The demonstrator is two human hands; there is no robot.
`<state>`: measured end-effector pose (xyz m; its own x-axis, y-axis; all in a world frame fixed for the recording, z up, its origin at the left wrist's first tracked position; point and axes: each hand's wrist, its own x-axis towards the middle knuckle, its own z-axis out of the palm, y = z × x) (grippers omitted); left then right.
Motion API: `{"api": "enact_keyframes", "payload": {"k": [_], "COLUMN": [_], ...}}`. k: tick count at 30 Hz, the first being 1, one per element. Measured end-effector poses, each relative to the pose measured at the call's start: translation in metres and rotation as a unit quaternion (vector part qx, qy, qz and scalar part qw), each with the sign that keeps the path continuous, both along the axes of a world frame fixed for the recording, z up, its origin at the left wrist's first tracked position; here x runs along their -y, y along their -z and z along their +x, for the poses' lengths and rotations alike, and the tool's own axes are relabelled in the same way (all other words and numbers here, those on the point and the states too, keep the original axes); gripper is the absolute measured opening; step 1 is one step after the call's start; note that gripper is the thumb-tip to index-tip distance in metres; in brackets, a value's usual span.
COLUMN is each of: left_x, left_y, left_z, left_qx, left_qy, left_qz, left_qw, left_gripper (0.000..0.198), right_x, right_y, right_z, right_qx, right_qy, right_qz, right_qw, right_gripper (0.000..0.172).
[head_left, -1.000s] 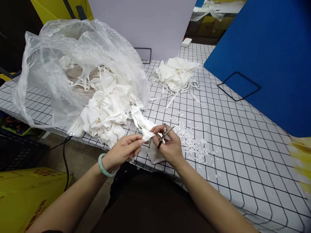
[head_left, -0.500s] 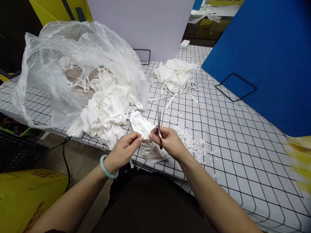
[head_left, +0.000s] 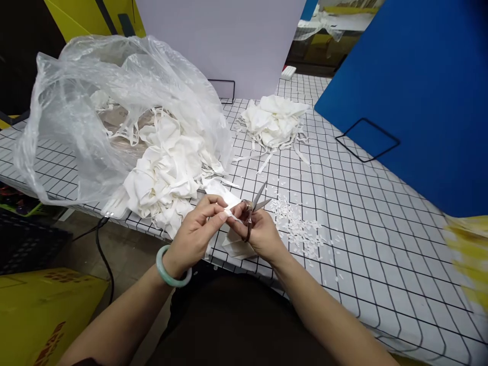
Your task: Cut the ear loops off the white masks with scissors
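While the left hand (head_left: 196, 231) pinches a white cloth (head_left: 224, 194) near the fabric heap (head_left: 163, 162) and the right hand (head_left: 264, 234) pinches it too, also holding scissors (head_left: 258, 197), blades apart, I'd, from afar, keep its edge taut; I'd keep the blades off skin.

Shiny metal scissors (head_left: 258, 195), matt cloth piece (head_left: 220, 192), glossy crinkled plastic bag (head_left: 127, 84), smooth bangle (head_left: 162, 269)

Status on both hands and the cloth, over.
Left hand pinching white cloth. Right hand on cloth too, holding scissors, blades open. White scraps alongside, apparently not blocking.
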<state>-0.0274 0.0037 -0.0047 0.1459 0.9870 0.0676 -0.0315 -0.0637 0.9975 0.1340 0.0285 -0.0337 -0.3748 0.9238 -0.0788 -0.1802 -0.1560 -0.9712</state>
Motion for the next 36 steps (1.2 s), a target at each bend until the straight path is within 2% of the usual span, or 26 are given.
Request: {"api": "enact_keyframes", "payload": {"k": [2, 4, 7, 9, 11, 14, 17, 19, 21, 24, 26, 28, 31, 36], "left_x": [-0.001, -0.001, 0.001, 0.002, 0.003, 0.003, 0.002, 0.001, 0.001, 0.004, 0.006, 0.009, 0.012, 0.012], "left_y": [0.004, 0.009, 0.016, 0.017, 0.017, 0.013, 0.007, 0.006, 0.007, 0.014, 0.018, 0.019, 0.018, 0.016], "left_z": [0.006, 0.012, 0.02, 0.024, 0.027, 0.032, 0.038, 0.04, 0.041, 0.039, 0.039, 0.04, 0.042, 0.044], "left_qx": [0.011, 0.038, 0.017, -0.02, -0.032, 0.018, 0.091, 0.121, 0.106, 0.013, -0.039, -0.065, -0.077, -0.084], "left_qy": [0.007, -0.003, -0.048, -0.065, -0.058, -0.019, 0.025, 0.029, 0.004, -0.053, -0.068, -0.058, -0.035, -0.014], "left_qz": [0.041, 0.048, 0.085, 0.122, 0.135, 0.104, 0.049, 0.01, -0.006, 0.057, 0.115, 0.143, 0.154, 0.166], "left_qw": [0.999, 0.998, 0.995, 0.99, 0.989, 0.994, 0.994, 0.992, 0.994, 0.997, 0.99, 0.986, 0.984, 0.983], "left_gripper": [0.021, 0.023, 0.022, 0.021, 0.021, 0.023, 0.023, 0.025, 0.027, 0.025, 0.023, 0.022, 0.022, 0.025], "right_x": [0.007, 0.011, 0.017, 0.022, 0.025, 0.027, 0.029, 0.031, 0.034, 0.036, 0.036, 0.037, 0.038, 0.041], "right_y": [0.006, 0.007, 0.001, -0.004, -0.008, -0.007, 0.002, 0.008, 0.01, 0.006, 0.0, -0.006, -0.012, -0.012], "right_z": [-0.005, -0.003, 0.017, 0.034, 0.047, 0.047, 0.028, 0.017, 0.015, 0.032, 0.048, 0.06, 0.067, 0.065], "right_qx": [-0.01, 0.01, 0.148, 0.26, 0.31, 0.231, 0.086, 0.032, 0.034, 0.163, 0.269, 0.332, 0.362, 0.374], "right_qy": [0.005, -0.002, 0.003, 0.016, 0.031, 0.058, 0.065, 0.05, 0.031, 0.027, 0.033, 0.022, 0.0, 0.0], "right_qz": [-0.034, -0.024, 0.061, 0.123, 0.15, 0.116, 0.022, -0.033, -0.038, 0.056, 0.131, 0.177, 0.205, 0.208], "right_qw": [0.999, 1.0, 0.987, 0.958, 0.939, 0.964, 0.994, 0.998, 0.998, 0.985, 0.954, 0.926, 0.909, 0.904], "right_gripper": [0.045, 0.046, 0.042, 0.04, 0.04, 0.039, 0.036, 0.041, 0.042, 0.038, 0.04, 0.043, 0.045, 0.048]}}
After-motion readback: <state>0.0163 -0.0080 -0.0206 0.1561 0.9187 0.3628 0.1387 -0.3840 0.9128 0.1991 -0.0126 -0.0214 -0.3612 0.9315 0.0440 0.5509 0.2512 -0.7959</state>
